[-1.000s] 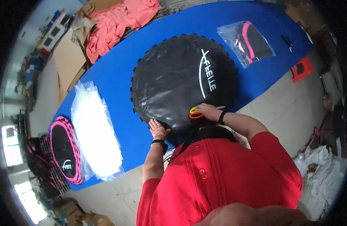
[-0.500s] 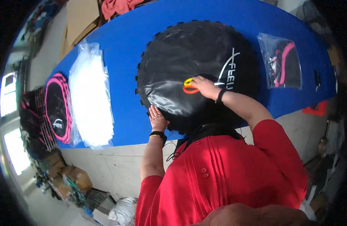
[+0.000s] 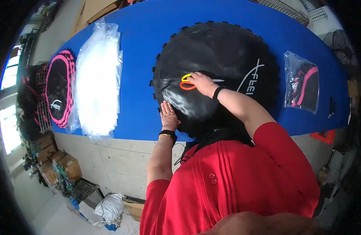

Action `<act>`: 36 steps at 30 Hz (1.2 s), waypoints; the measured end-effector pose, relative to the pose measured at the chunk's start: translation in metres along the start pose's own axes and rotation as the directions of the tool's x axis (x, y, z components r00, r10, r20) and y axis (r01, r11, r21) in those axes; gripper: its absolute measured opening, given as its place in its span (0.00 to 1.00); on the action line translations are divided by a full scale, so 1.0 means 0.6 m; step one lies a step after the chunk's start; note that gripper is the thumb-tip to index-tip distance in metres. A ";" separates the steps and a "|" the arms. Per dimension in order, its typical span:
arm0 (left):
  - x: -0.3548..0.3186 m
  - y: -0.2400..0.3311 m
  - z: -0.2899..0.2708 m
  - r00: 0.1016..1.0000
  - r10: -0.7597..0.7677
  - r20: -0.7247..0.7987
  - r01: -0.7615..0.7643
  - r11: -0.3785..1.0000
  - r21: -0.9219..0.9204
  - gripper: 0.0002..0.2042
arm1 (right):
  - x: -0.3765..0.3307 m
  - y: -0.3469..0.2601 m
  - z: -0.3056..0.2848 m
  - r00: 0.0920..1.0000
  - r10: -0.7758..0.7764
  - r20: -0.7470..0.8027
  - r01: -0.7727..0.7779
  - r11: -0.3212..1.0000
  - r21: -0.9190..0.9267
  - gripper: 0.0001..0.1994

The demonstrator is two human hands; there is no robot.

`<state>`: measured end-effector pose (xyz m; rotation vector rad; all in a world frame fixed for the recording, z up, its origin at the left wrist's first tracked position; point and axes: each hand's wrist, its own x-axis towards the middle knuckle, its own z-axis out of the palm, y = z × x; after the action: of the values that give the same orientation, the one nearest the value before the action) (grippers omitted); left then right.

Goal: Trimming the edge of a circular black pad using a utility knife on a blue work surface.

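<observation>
A large round black trampoline mat [image 3: 215,47] with short tabs along its rim lies on a blue-covered table. My right hand [image 3: 202,83] is over the mat, holding scissors [image 3: 187,85] with one yellow and one orange handle loop. The blades point right beneath my hand, with the tip showing past it. My fingers partly cover the handles. My left hand [image 3: 168,116] rests flat on the mat's near left edge, fingers extended and holding nothing.
Left of the mat lies a stack of clear plastic bags [image 3: 99,84]. Beyond it are black round pieces with pink rims [image 3: 60,88]. A bagged black and pink piece [image 3: 302,84] lies to the right on the blue table [image 3: 138,51]. Cardboard boxes [image 3: 68,166] stand at lower left.
My right hand and the scissors have moved left across the mat, and more of the blades shows. My left hand stays at the mat's edge. The whole view has shifted slightly.
</observation>
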<state>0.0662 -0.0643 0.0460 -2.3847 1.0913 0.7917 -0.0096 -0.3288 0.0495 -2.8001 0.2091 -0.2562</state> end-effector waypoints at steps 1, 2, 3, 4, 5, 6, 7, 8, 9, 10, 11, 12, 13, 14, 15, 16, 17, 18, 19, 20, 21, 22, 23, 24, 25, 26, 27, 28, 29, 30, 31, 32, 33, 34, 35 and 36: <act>0.000 -0.001 0.001 0.999 0.013 -0.049 -0.013 1.000 0.008 0.66 | -0.005 -0.005 -0.003 0.997 -0.003 0.075 0.002 1.000 0.007 0.14; 0.001 -0.002 0.001 0.999 0.016 -0.046 -0.016 1.000 -0.003 0.66 | -0.015 -0.010 -0.008 0.993 0.011 0.116 -0.013 1.000 0.013 0.14; 0.001 -0.004 0.001 1.000 0.018 -0.018 -0.018 1.000 -0.023 0.66 | -0.027 -0.014 -0.013 0.997 0.016 0.072 -0.017 1.000 0.013 0.15; 0.001 -0.005 0.002 1.000 0.021 -0.006 -0.021 1.000 -0.019 0.66 | -0.045 -0.022 -0.019 0.995 0.015 0.094 -0.017 1.000 0.015 0.15; 0.001 -0.005 0.002 0.999 0.026 -0.040 -0.026 1.000 -0.010 0.66 | -0.063 -0.029 -0.025 0.992 0.012 0.129 -0.019 0.998 0.054 0.16; 0.001 -0.006 0.001 1.000 0.024 0.002 -0.024 0.999 -0.028 0.66 | -0.076 -0.035 -0.030 0.978 0.002 0.207 -0.010 0.999 0.036 0.16; 0.001 -0.006 0.000 1.000 0.026 0.009 -0.026 1.000 -0.016 0.65 | -0.082 -0.038 -0.033 0.981 0.008 0.193 -0.009 1.000 0.004 0.16; 0.001 -0.006 -0.001 0.999 0.028 -0.031 -0.028 1.000 0.003 0.65 | -0.083 -0.043 -0.034 0.979 0.016 0.202 -0.011 1.000 -0.030 0.17; 0.001 -0.006 -0.001 1.000 0.024 0.016 -0.024 1.000 -0.008 0.65 | -0.078 -0.046 -0.033 0.975 -0.004 0.221 0.008 1.000 -0.020 0.17; 0.001 -0.006 -0.002 0.999 0.029 0.025 -0.029 1.000 0.002 0.65 | -0.066 -0.050 -0.029 0.974 -0.013 0.228 0.019 1.000 -0.025 0.17; 0.001 -0.006 -0.002 0.999 0.032 -0.024 -0.031 0.999 0.022 0.65 | -0.052 -0.052 -0.025 0.982 -0.008 0.187 0.017 0.999 -0.045 0.17; 0.001 -0.007 -0.002 0.999 0.033 -0.015 -0.033 0.999 0.014 0.65 | -0.030 -0.055 -0.017 0.964 0.017 0.267 -0.008 0.999 -0.034 0.19; 0.002 -0.007 -0.001 0.999 0.030 0.038 -0.029 1.000 -0.004 0.65 | -0.006 -0.060 -0.007 0.963 0.004 0.270 0.017 0.997 -0.073 0.19; 0.001 -0.007 0.001 0.999 0.030 0.025 -0.029 0.999 -0.024 0.67 | 0.017 -0.067 0.004 0.951 -0.007 0.308 0.029 0.997 -0.066 0.18; 0.001 -0.008 0.002 0.999 0.023 -0.032 -0.024 0.999 -0.038 0.69 | 0.042 -0.074 0.015 0.973 -0.019 0.231 0.040 0.995 -0.086 0.18; 0.000 -0.008 0.004 0.999 0.020 -0.041 -0.021 0.999 -0.037 0.69 | 0.066 -0.081 0.026 0.963 -0.018 0.268 0.034 0.998 -0.057 0.18; 0.001 -0.008 0.005 0.999 0.020 -0.044 -0.021 0.999 -0.038 0.68 | 0.088 -0.088 0.036 0.980 -0.022 0.197 0.033 0.998 -0.055 0.17; 0.000 -0.009 0.006 1.000 0.025 0.014 -0.025 0.999 -0.042 0.68 | 0.106 -0.094 0.043 0.985 -0.026 0.170 0.038 0.997 -0.069 0.16; -0.001 -0.010 0.006 0.999 0.029 -0.044 -0.031 0.999 -0.041 0.68 | 0.124 -0.099 0.050 0.975 -0.005 0.224 0.022 0.997 -0.073 0.16; -0.001 -0.010 0.006 0.998 0.035 -0.051 -0.037 0.999 -0.039 0.67 | 0.132 -0.104 0.053 0.961 0.002 0.276 0.019 0.997 -0.072 0.16; -0.001 -0.012 0.005 0.999 0.041 -0.004 -0.041 0.998 -0.047 0.67 | 0.135 -0.108 0.053 0.977 0.013 0.214 0.013 0.993 -0.119 0.16; -0.001 -0.012 0.005 0.998 0.056 0.026 -0.055 0.998 -0.039 0.66 | 0.132 -0.111 0.052 0.963 0.023 0.269 0.001 0.996 -0.090 0.16; 0.001 -0.012 0.003 0.998 0.063 -0.015 -0.063 0.998 -0.020 0.64 | 0.124 -0.113 0.048 0.975 0.034 0.220 -0.009 0.994 -0.113 0.16; 0.000 -0.012 0.002 0.998 0.068 -0.012 -0.068 0.998 -0.014 0.64 | 0.113 -0.115 0.044 0.963 0.046 0.264 -0.015 0.993 -0.118 0.16; 0.001 -0.012 0.001 0.996 0.074 0.046 -0.072 0.997 -0.030 0.64 | 0.094 -0.115 0.036 0.969 0.025 0.247 -0.004 0.996 -0.089 0.16; 0.000 -0.012 0.000 0.997 0.072 0.036 -0.071 0.997 -0.024 0.63 | 0.079 -0.115 0.030 0.948 0.024 0.318 0.000 0.997 -0.074 0.17; 0.000 -0.012 -0.001 0.998 0.068 -0.009 -0.068 0.998 -0.008 0.63 | 0.065 -0.114 0.025 0.960 0.019 0.281 0.007 0.996 -0.092 0.17; 0.000 -0.012 -0.002 0.997 0.075 0.024 -0.075 0.997 -0.021 0.63 | 0.055 -0.114 0.022 0.957 0.044 0.287 -0.016 0.995 -0.101 0.18; 0.000 -0.012 -0.002 0.996 0.082 0.037 -0.081 0.997 -0.017 0.62 | 0.050 -0.112 0.020 0.957 0.037 0.287 -0.011 0.996 -0.092 0.18; 0.000 -0.012 -0.003 0.997 0.074 -0.001 -0.074 0.997 0.006 0.61 | 0.050 -0.111 0.022 0.938 0.036 0.344 -0.008 0.997 -0.082 0.18; 0.001 -0.013 -0.003 0.995 0.085 0.054 -0.084 0.996 -0.013 0.61 | 0.054 -0.110 0.024 0.965 0.019 0.263 0.006 0.996 -0.093 0.18; 0.001 -0.013 -0.003 0.995 0.085 0.049 -0.085 0.996 -0.001 0.61 | 0.064 -0.110 0.029 0.956 0.009 0.294 0.014 0.997 -0.079 0.18; 0.001 -0.013 -0.003 0.997 0.081 0.006 -0.081 0.996 0.025 0.61 | 0.076 -0.109 0.034 0.977 -0.002 0.215 0.022 0.996 -0.091 0.18; 0.001 -0.013 -0.003 0.997 0.081 0.008 -0.081 0.997 0.016 0.61 | 0.093 -0.109 0.040 0.978 -0.014 0.207 0.039 0.992 -0.117 0.18; 0.001 -0.013 -0.003 0.996 0.078 0.050 -0.078 0.997 0.005 0.61 | 0.108 -0.111 0.045 0.974 0.000 0.225 0.024 0.994 -0.104 0.19; 0.000 -0.013 -0.003 0.994 0.085 0.062 -0.085 0.996 -0.005 0.61 | 0.125 -0.114 0.051 0.960 -0.002 0.280 0.032 0.995 -0.100 0.19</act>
<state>0.0730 -0.0604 0.0481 -2.3127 1.1735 0.8898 0.0772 -0.2685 0.0546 -2.8990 0.1345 0.1523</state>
